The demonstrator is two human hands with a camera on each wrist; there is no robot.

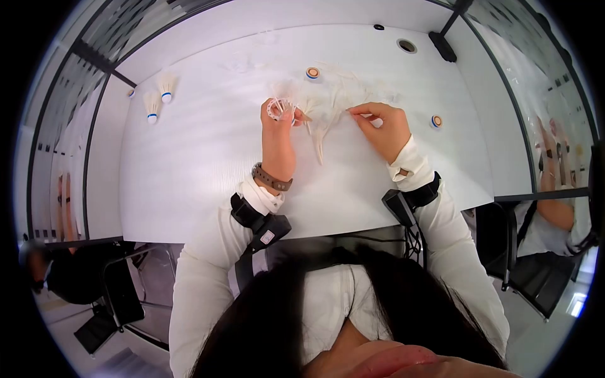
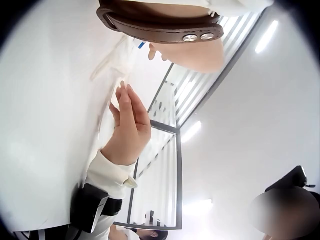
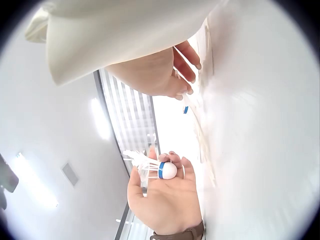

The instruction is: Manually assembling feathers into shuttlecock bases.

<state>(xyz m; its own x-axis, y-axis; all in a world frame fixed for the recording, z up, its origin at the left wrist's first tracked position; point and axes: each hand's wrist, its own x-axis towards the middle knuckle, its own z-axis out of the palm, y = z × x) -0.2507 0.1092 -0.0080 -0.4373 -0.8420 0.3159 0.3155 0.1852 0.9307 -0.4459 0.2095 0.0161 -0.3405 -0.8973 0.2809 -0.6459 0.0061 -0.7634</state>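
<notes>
My left hand [image 1: 277,142] holds a shuttlecock [image 3: 167,170] with a white head and blue band, its fingers curled about it. In the head view the open ring of its skirt faces up. To the right, my right hand [image 1: 387,132] is low over the table, thumb and fingertips together on the end of a thin white feather [image 3: 201,132]. More loose feathers [image 1: 319,142] lie between the hands. The tips of the right hand's fingers [image 2: 123,95] meet close by the feathers in the left wrist view.
Two shuttlecocks [image 1: 152,108] lie at the left of the white table [image 1: 201,183]. A loose shuttlecock head [image 1: 312,74] sits beyond the hands, another head [image 1: 436,120] to the right. Low partitions enclose the table; a cable hole [image 1: 407,46] is at the back right.
</notes>
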